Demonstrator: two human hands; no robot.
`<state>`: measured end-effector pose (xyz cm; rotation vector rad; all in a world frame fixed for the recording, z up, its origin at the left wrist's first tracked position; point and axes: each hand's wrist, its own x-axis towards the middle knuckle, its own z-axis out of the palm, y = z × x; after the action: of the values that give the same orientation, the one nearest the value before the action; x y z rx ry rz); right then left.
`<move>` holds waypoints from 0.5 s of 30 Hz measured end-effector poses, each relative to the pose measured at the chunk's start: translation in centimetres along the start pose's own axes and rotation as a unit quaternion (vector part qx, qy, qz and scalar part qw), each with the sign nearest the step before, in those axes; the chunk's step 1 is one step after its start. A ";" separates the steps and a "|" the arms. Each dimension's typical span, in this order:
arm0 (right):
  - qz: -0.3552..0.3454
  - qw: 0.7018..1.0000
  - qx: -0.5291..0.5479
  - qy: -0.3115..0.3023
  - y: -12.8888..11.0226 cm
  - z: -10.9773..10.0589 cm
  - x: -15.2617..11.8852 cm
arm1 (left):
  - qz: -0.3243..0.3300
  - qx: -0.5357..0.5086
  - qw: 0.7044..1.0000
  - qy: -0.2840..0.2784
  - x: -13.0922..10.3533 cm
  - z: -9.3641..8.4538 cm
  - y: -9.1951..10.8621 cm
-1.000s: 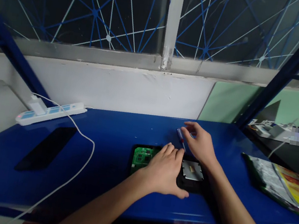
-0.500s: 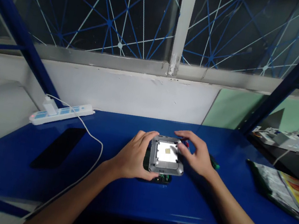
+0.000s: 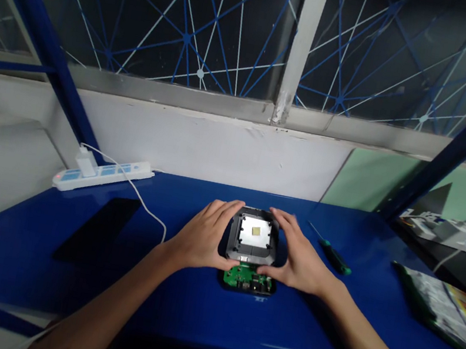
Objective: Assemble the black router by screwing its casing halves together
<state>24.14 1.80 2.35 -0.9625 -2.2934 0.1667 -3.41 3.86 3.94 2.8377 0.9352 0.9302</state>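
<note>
Between my two hands is a square dark grey device cover (image 3: 252, 251) with its inner side facing me. A silvery metal plate with a small tan pad (image 3: 256, 231) sits in its middle. My left hand (image 3: 207, 236) grips the left edge, thumb at the near corner. Around the right edge, my right hand (image 3: 300, 254) is closed in the same way. Below and partly behind the cover, a green circuit board (image 3: 245, 278) lies in a black casing on the table; its far part is hidden by the cover.
A screwdriver (image 3: 335, 257) with a green and black handle lies right of my hands. At left are a white power strip (image 3: 103, 176), its cable, and a flat black object (image 3: 96, 229). A shiny packet (image 3: 447, 308) rests on the blue table (image 3: 175, 308) at right.
My right hand has closed on the cover's right edge. The cover has turned more squarely toward me, and more of the circuit board and screwdriver shows. The camera view has shifted slightly.
</note>
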 end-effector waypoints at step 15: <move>-0.003 0.998 -0.052 0.034 0.7 -0.7 -0.3 | 0.021 0.040 0.999 -0.005 0.9 0.8 -0.5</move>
<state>25.16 2.00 2.46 -0.9984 -2.2606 0.0113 -2.68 4.89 3.61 2.9357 0.9365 0.9013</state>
